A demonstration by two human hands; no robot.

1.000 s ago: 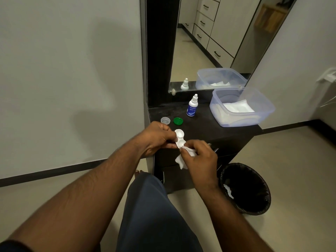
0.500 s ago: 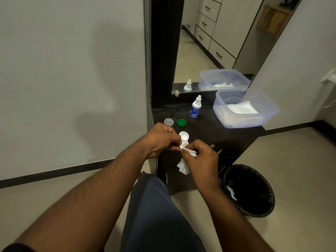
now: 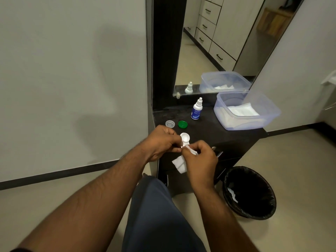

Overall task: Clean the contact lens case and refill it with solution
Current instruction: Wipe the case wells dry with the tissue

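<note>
Both bare forearms reach from the lower frame toward its centre; the left hand [image 3: 160,142] curls its fingers [image 3: 171,132] in a pinch; the right hand [image 3: 200,159], just beside it, has fingers curled, knuckles up.

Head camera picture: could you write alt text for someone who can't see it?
A person's left hand holds a white lens case while the right hand wipes it with a tissue over a dark cabinet. On the cabinet stand a solution bottle, a clear cap, a green cap and a tub of tissues; a black bin sits on the floor.
</note>
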